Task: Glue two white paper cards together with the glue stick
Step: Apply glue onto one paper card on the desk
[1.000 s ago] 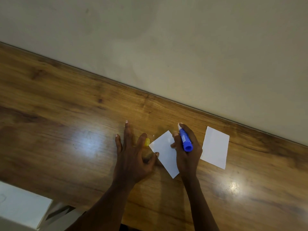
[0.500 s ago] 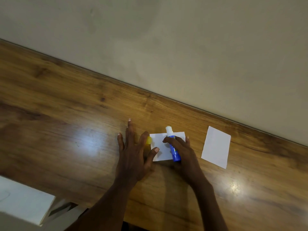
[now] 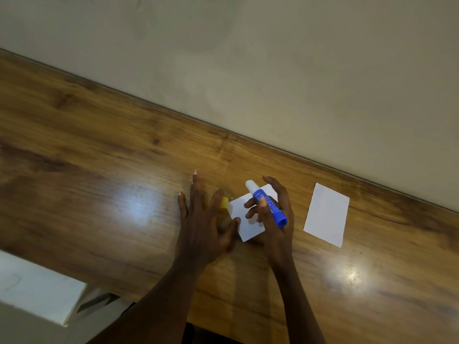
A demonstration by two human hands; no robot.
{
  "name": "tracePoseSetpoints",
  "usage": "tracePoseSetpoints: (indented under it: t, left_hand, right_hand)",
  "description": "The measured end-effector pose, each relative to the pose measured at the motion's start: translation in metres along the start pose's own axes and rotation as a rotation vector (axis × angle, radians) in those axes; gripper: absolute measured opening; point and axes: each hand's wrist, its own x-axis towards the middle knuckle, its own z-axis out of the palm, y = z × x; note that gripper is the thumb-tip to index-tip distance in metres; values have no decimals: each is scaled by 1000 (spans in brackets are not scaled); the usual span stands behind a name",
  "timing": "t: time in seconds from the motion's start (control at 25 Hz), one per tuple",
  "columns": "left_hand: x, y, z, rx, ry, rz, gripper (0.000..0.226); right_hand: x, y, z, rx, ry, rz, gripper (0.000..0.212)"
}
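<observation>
White paper cards, two of them, lie on the glossy brown wooden tabletop (image 3: 99, 170) in front of you. One small white rectangular paper card (image 3: 244, 220) sits under and between your hands, turned at an angle, its near corner pointing back toward you. The second white rectangular paper card (image 3: 326, 214) lies flat and untouched off to the right, well apart from the first, close to where the tabletop meets the plain beige wall (image 3: 273, 58).

Your right hand (image 3: 275, 219) grips the blue glue stick (image 3: 269, 206) between thumb and fingers; the tube is tilted, with its exposed white glue end pointing away from you over the far edge of the near card. I cannot tell whether that end touches the paper.

Your left hand (image 3: 203, 219) lies spread wide, fingers splayed on the wood, holding nothing, its thumb tip at the left edge of the near card. A small yellow cap (image 3: 224, 202) shows just beyond that hand, beside the card's left corner.
</observation>
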Motion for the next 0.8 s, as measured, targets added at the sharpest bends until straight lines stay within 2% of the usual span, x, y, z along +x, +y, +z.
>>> tracePoseSetpoints:
  t: [0.04, 0.28, 0.44, 0.64, 0.8]
  left_hand:
    - [0, -1, 1, -1, 0, 0, 60]
    - [0, -1, 2, 17, 10, 4, 65]
    - [0, -3, 2, 0, -4, 6, 71]
    - [-1, -3, 1, -29, -16, 21, 70]
    - [0, -1, 0, -2, -15, 7, 69]
  right_hand:
    - [2, 3, 1, 64, 21, 35, 38]
    - [6, 15, 2, -92, 73, 81, 8]
    - [6, 16, 8, -253, 26, -43, 15]
    - [7, 18, 7, -392, -64, -55, 13]
    - [11, 18, 0, -453, -47, -101, 16]
